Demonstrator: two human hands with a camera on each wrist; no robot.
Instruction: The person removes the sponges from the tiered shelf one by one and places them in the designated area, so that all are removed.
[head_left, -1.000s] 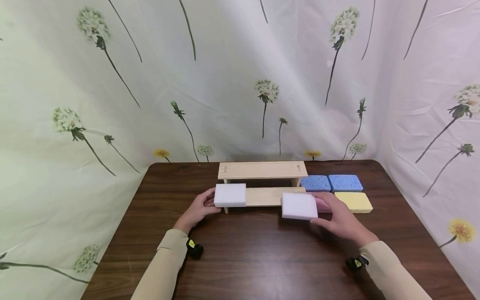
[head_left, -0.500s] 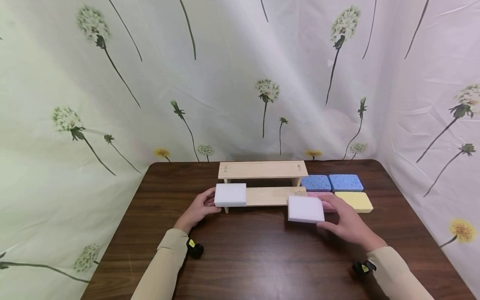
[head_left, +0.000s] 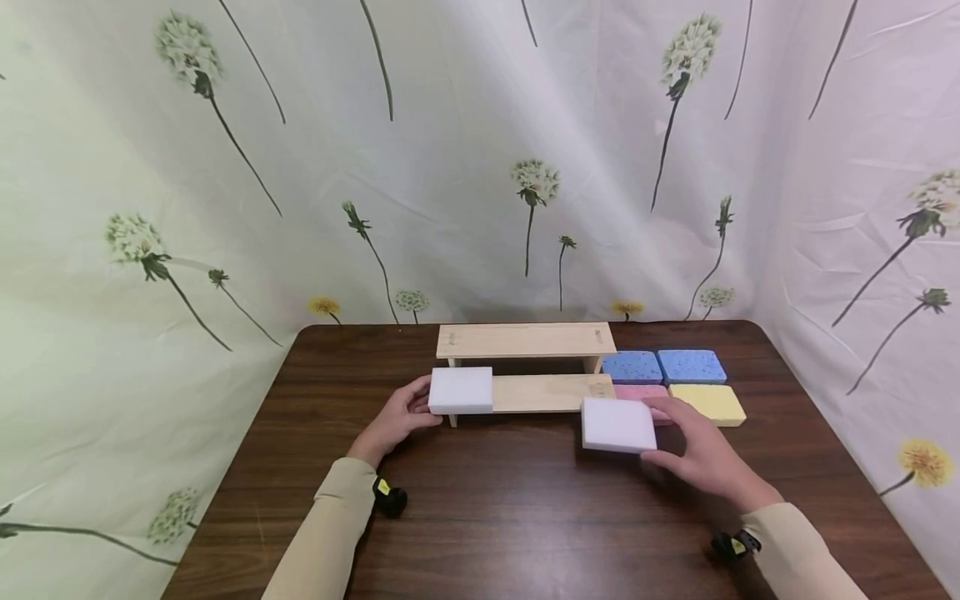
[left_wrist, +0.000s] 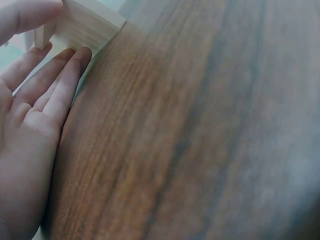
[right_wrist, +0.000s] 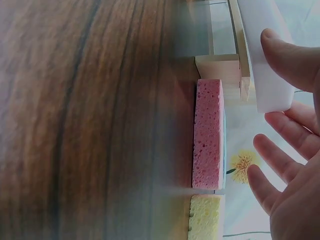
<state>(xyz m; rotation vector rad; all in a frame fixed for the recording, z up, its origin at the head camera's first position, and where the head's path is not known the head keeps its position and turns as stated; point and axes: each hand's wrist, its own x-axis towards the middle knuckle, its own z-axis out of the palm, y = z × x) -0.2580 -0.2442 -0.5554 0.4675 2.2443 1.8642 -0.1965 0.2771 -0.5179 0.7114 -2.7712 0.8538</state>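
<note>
In the head view, a white sponge block [head_left: 461,389] lies on the left end of the lower step of a small wooden stand [head_left: 543,392]. My left hand [head_left: 397,421] holds its left end, thumb at the front corner and fingers at the side. The left wrist view shows that hand's lower fingers [left_wrist: 62,85] stretched out beside the wood. A second white sponge block [head_left: 618,424] is pinched by its right end in my right hand [head_left: 701,450], raised in front of the stand's right end. In the right wrist view its thumb and index finger grip the block [right_wrist: 272,95], other fingers spread.
Right of the stand lie a pink sponge [head_left: 637,392], a yellow sponge [head_left: 707,404] and two blue sponges [head_left: 691,366] on the dark wooden table [head_left: 510,517]. The stand's higher step [head_left: 525,340] sits near the back edge, before a flower-print curtain [head_left: 450,167].
My right hand has moved right and toward me with its white sponge block, uncovering the pink sponge and the stand's right end. The left hand and its block have stayed put.
</note>
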